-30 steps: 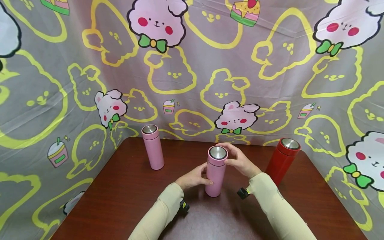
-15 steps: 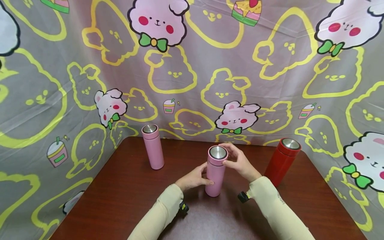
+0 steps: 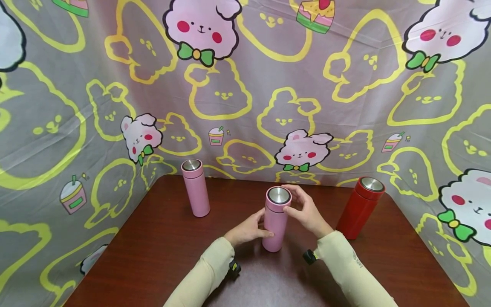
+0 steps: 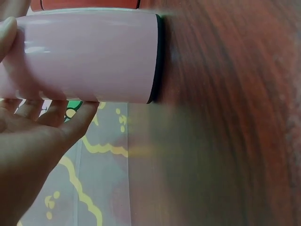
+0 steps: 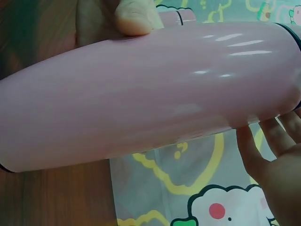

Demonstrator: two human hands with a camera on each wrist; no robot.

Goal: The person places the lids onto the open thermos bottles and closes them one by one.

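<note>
A pink thermos flask [image 3: 275, 226] with a steel-topped lid [image 3: 278, 196] stands upright near the middle of the table. My left hand [image 3: 247, 228] grips its body from the left, thumb across the front. In the left wrist view the fingers of the left hand [image 4: 42, 136] lie along the far side of the flask [image 4: 89, 56], whose black base rim meets the table. From the right, my right hand [image 3: 307, 211] holds the lid end, thumb in front and fingers partly hidden behind. The right wrist view has the right hand's fingertips [image 5: 247, 134] against the flask.
Another pink thermos [image 3: 197, 192] stands at the back left of the brown table [image 3: 153, 256]. Beyond my right forearm is a red thermos [image 3: 359, 209], its lower right side showing. A cartoon-printed cloth [image 3: 238, 128] hangs behind and along both sides.
My right hand has shifted slightly round the lid, its thumb moving a little left across the front. My left hand and the flask's position look the same.
</note>
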